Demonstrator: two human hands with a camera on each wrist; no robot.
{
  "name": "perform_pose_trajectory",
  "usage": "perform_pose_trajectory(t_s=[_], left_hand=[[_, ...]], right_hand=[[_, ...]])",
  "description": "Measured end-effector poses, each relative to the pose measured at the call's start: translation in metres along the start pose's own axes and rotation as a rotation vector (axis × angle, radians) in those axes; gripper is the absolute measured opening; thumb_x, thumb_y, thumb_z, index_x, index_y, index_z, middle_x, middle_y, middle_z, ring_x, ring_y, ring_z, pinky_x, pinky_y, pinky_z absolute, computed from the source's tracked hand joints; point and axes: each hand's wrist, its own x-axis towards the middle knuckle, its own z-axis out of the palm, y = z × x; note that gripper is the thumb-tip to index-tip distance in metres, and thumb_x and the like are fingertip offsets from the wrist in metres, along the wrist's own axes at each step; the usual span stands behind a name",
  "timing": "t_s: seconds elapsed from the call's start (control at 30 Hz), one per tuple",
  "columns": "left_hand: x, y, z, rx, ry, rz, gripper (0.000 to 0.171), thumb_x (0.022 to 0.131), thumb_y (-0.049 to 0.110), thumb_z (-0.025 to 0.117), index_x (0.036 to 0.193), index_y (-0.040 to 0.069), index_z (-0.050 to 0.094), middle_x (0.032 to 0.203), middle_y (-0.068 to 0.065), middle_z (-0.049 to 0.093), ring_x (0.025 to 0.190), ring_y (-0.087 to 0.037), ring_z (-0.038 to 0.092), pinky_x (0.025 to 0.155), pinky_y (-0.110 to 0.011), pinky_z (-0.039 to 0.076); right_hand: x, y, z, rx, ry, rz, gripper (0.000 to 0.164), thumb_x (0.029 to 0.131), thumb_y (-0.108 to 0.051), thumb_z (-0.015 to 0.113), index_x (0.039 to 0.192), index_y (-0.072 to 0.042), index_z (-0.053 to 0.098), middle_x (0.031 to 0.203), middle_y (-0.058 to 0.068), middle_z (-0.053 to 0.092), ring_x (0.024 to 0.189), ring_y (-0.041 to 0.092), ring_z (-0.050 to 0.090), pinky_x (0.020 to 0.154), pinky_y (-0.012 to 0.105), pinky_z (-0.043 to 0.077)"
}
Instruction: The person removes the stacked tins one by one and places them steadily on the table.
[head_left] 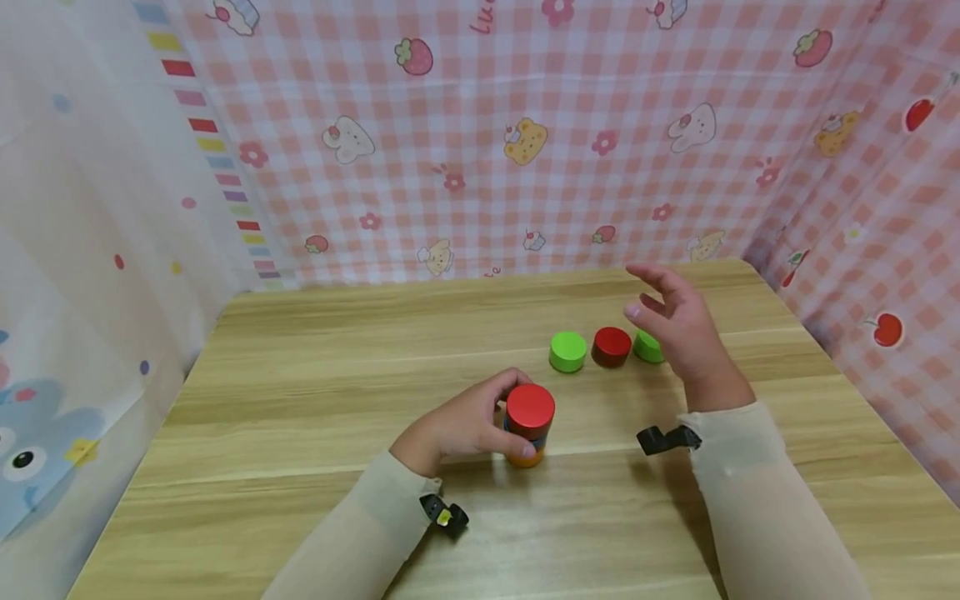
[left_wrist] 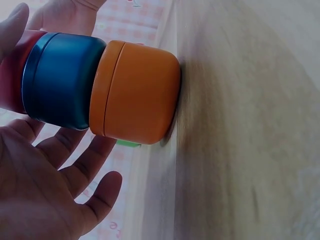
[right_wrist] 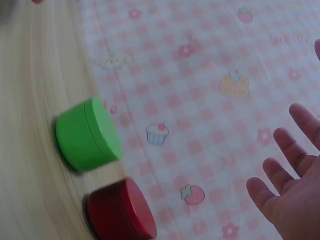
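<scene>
My left hand (head_left: 476, 421) is round a stack of three small lidded tins, its thumb on the near side and its fingers behind. The red tin (head_left: 530, 408) is on top, the blue tin (left_wrist: 65, 80) in the middle and the orange tin (left_wrist: 137, 92) on the table. In the left wrist view the fingers (left_wrist: 82, 172) spread loosely beside the stack. My right hand (head_left: 678, 333) hovers over the right side of the table with relaxed fingers, holding nothing. It partly covers a green tin (head_left: 648, 347) in the head view.
Beyond the stack, a green tin (head_left: 567, 352) and a dark red tin (head_left: 611, 347) stand in a row with the half-covered green one. A pink checked cloth (head_left: 465, 167) hangs along the back edge of the wooden table (head_left: 322, 375), with more cloth at both sides.
</scene>
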Motion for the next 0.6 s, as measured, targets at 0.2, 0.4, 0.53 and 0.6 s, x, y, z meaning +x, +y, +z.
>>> perform_pose_trajectory(t_s=[0.2, 0.4, 0.53, 0.6], left_hand=[[0.000, -0.003, 0.000, 0.001, -0.003, -0.007, 0.061, 0.082, 0.021, 0.089, 0.131, 0.023, 0.054, 0.130, 0.006, 0.064, 0.127, -0.014, 0.056, 0.116, -0.047, 0.040], [0.000, -0.004, 0.000, 0.007, -0.009, 0.001, 0.063, 0.081, 0.020, 0.090, 0.133, 0.021, 0.054, 0.130, 0.005, 0.065, 0.128, -0.015, 0.057, 0.117, -0.049, 0.039], [0.001, -0.006, 0.000, 0.002, -0.019, -0.002, 0.064, 0.081, 0.019, 0.090, 0.134, 0.023, 0.054, 0.130, 0.006, 0.065, 0.128, -0.014, 0.057, 0.118, -0.048, 0.038], [0.001, -0.006, 0.000, -0.001, -0.023, -0.008, 0.065, 0.080, 0.019, 0.090, 0.134, 0.024, 0.054, 0.131, 0.007, 0.065, 0.129, -0.013, 0.056, 0.118, -0.048, 0.037]], right_hand=[[-0.002, -0.004, 0.014, -0.021, -0.060, -0.016, 0.048, 0.095, 0.006, 0.064, 0.142, 0.007, 0.054, 0.142, -0.003, 0.058, 0.139, 0.014, 0.045, 0.125, 0.055, 0.026], [-0.005, -0.007, 0.025, -0.033, -0.114, -0.047, 0.052, 0.092, 0.008, 0.063, 0.143, 0.012, 0.051, 0.143, 0.000, 0.058, 0.139, 0.017, 0.046, 0.123, 0.054, 0.027], [-0.007, -0.009, 0.032, -0.017, -0.169, -0.059, 0.052, 0.091, 0.011, 0.062, 0.142, 0.013, 0.051, 0.144, 0.003, 0.057, 0.139, 0.020, 0.046, 0.122, 0.054, 0.027], [-0.008, -0.009, 0.035, -0.027, -0.199, -0.060, 0.052, 0.091, 0.011, 0.063, 0.142, 0.011, 0.052, 0.145, 0.004, 0.056, 0.140, 0.020, 0.045, 0.121, 0.050, 0.029]])
